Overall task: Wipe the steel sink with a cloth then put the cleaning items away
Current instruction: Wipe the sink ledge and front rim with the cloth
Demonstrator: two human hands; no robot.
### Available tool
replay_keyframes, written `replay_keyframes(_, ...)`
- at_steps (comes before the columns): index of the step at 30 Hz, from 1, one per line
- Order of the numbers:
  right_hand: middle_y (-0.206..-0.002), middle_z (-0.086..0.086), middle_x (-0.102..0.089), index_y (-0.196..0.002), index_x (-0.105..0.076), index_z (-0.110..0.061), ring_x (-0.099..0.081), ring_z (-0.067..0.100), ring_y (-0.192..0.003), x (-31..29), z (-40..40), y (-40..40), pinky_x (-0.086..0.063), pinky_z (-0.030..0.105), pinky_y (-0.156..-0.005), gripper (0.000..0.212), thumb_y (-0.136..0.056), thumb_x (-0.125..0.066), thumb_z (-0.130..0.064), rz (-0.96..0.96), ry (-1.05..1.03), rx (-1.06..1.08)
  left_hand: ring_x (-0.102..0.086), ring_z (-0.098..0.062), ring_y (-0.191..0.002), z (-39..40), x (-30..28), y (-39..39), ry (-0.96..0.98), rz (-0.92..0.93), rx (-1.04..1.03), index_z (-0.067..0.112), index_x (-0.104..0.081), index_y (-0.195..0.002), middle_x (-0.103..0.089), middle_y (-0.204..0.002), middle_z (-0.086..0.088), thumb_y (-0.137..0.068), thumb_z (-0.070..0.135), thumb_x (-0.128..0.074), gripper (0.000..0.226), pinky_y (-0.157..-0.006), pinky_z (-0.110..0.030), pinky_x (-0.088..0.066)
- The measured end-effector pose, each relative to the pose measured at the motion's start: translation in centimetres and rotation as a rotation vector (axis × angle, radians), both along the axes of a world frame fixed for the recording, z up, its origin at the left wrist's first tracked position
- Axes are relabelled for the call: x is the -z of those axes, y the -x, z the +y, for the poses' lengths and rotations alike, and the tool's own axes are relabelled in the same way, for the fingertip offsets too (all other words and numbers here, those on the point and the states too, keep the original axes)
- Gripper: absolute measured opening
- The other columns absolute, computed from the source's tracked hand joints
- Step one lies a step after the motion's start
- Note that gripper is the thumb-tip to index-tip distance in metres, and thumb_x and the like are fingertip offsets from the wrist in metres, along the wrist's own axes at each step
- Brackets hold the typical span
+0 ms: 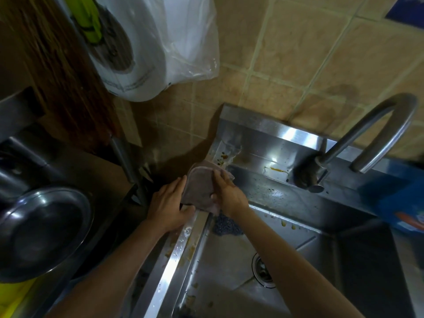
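fingers of the right hand (226, 193) lie nearly straight and close together over the top of the cloth (198, 188), the thumb curled in against its near edge, so the cloth is pinched between thumb and fingers. left hand (168, 204) grips the cloth from the left, fingers extended along its side and the thumb tucked beneath its lower edge. cloth is brownish-grey, folded, held at the far left corner of the sink (263, 138), over the rim. whether it touches the steel beneath cannot be told. both forearms enter from the bottom of the view, bare. sink rim carries yellow-brown stains: a cluster of spots just beyond the cloth, a streak (276, 169) near the tap base, and smears along the left rim with water droplets. basin holds a drain (262, 269) with dark residue and scattered specks on the floor. dark blue scrubber (226, 223) lies in the basin's far left corner, just below the right wrist. curved tap (376, 131) stands at the back rim, spout arching toward the right. blue packet (399, 203), blurred, sits at the right edge of the sink. wall behind is tan tile. steel bowl (41, 232) rests on a surface to the left. white plastic bag (160, 44) hangs on the wall above.
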State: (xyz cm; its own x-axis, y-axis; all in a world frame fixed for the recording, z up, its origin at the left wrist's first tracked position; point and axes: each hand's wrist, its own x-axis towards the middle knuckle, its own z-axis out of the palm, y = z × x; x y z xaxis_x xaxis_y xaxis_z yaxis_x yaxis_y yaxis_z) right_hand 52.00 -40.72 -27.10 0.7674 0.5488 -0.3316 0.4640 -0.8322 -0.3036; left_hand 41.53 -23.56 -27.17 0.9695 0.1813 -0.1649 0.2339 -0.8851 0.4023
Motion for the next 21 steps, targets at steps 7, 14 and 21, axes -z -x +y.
replay_keyframes(7, -0.16, 0.004, 0.006, -0.152, 0.002, -0.022, -0.008, 0.026, -0.147, 1.3, -0.3, -1.0, -0.018, 0.045, -0.118, 0.078, -0.095, -0.045, -0.045, 0.126, 0.033, 0.027, -0.019, -0.027, -0.142, 0.1, -1.1, -4.7, -0.259, 0.167, 0.159, 0.034, -0.013, -0.15, -0.017, -0.157, 0.011, -0.093, 0.051, -0.04, 0.065, -0.114, -0.05, -0.013)
replay_keyframes(14, -0.161, 0.003, 0.005, -0.153, 0.001, -0.019, 0.003, 0.023, -0.148, 1.2, 0.4, -3.8, -0.006, 0.048, -0.117, 0.077, -0.095, -0.041, -0.049, 0.03, 0.128, 0.021, -0.016, -0.029, -0.143, 0.6, -1.5, -8.3, -0.308, 0.209, 0.212, 0.035, -0.012, -0.149, -0.013, -0.158, 0.01, -0.093, 0.055, -0.037, 0.065, -0.114, -0.053, -0.009)
replay_keyframes(21, -0.16, 0.005, 0.003, -0.152, -0.001, -0.014, 0.004, 0.025, -0.147, 0.9, 1.1, -6.5, -0.007, 0.048, -0.117, 0.077, -0.095, -0.039, -0.049, -0.047, 0.185, 0.002, -0.017, -0.03, -0.142, 0.7, -1.5, -11.3, -0.329, 0.205, 0.213, 0.035, -0.012, -0.149, -0.013, -0.158, 0.01, -0.093, 0.055, -0.037, 0.064, -0.113, -0.053, -0.01)
